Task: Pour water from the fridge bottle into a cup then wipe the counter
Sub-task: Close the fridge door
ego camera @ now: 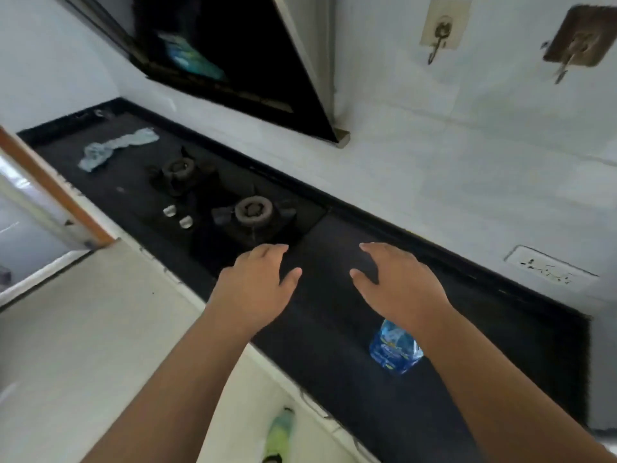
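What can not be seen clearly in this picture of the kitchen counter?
- Bottle, head view: the right forearm covers its upper part, so cap and water level are hidden.
- Cup: none in view.
- Cloth: far and blurred, so wet or dry is unclear.
- Shoe: cut off by the bottom edge.
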Demonstrator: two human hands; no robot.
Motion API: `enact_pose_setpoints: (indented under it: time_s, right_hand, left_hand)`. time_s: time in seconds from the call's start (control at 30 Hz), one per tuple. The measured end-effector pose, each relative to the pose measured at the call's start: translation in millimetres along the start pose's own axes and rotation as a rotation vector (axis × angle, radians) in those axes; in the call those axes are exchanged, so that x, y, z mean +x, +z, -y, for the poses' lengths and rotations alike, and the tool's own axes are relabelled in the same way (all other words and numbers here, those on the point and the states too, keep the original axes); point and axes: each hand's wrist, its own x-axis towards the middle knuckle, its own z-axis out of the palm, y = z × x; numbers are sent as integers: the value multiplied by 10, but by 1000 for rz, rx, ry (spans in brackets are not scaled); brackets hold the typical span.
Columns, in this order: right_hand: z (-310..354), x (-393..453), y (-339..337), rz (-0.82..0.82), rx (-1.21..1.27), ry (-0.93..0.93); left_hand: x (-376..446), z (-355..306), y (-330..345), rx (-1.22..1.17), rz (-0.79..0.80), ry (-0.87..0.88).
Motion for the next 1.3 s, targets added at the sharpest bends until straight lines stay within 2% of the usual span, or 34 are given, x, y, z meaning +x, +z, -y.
enact_pose_setpoints:
  time_s: [0.17,0.37,0.63,1.0,1.3]
  right_hand:
    - [685,59,313,103,24,-241]
    - [1623,17,569,164,31,-502]
    - [2987,-70,992,211,-24,-697]
    - [5524,-490,1860,258,-39,-971]
    - [6903,-499,2449,295,-61,-1159]
  left_hand:
    - [-740,542,-56,-17,-75,-268]
    - [-1355,1153,-279,-10,-161,-463]
    - [-1886,2181,-554,-60,-291,-643]
    - [-3043,4112,-1062,13,-370,-926]
    - [-3373,5242,-1241,-3,-421,-1112]
